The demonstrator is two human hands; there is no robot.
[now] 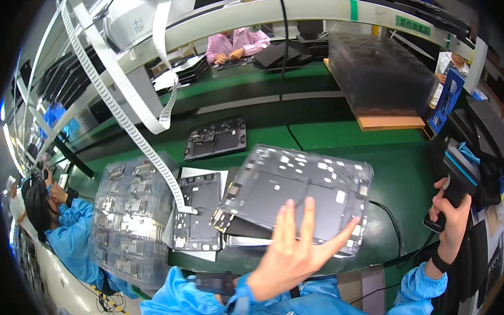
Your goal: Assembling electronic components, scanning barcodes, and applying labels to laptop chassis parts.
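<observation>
My left hand [293, 248] is spread over the near part of a dark grey laptop casing [273, 184] dotted with small white and silver patches. Its fingers are stretched out, and I cannot tell how firmly they touch. The casing lies slightly tilted on top of another dark part, in front of me. At the right, my right hand [454, 216] is wrapped round the handle of a black handheld barcode scanner [461, 171] with a blue stripe, raised above the bench. Left of the casing, a second laptop casing [198, 212] rests on white sheets. The end of a white label strip [125, 122] hangs onto it.
Clear plastic trays [132, 219] of small parts are stacked at the left. Farther back sit another casing [216, 138] and wrapped dark trays [379, 73] on a wooden board [390, 123]. A black cable [394, 219] crosses the green bench [299, 131]. Co-workers sit left and across.
</observation>
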